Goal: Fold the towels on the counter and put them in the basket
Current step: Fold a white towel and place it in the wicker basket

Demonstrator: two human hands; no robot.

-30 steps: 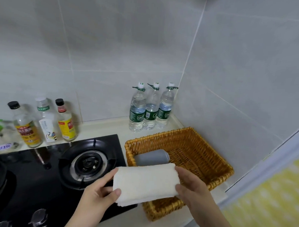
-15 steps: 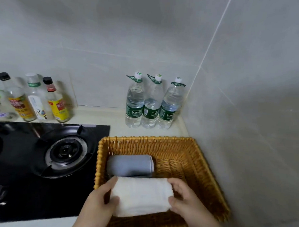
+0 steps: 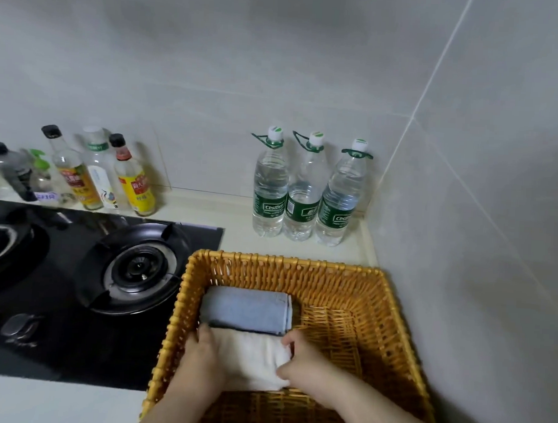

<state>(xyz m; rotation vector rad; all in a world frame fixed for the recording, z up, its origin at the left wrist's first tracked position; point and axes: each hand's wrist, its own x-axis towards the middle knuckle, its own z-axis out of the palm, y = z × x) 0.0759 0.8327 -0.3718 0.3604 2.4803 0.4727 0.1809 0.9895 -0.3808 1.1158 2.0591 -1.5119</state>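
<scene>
A folded white towel [image 3: 254,360] lies inside the wicker basket [image 3: 392,299], low at its near left. My left hand [image 3: 202,355] grips the towel's left end and my right hand [image 3: 300,356] grips its right end, fingers curled over the edges. Right behind it, touching it, lies a folded grey-blue towel [image 3: 246,309] against the basket's left wall. The right half of the basket's floor is bare wicker.
A black gas hob [image 3: 76,282] with a burner [image 3: 137,269] sits left of the basket. Three water bottles [image 3: 302,193] stand behind the basket at the wall. Several sauce bottles [image 3: 135,176] line the back left. A tiled wall [image 3: 477,252] closes the right side.
Both hands carried the white towel from above the basket's front rim down into the basket, setting it in front of the grey-blue towel. The camera tilted further down.
</scene>
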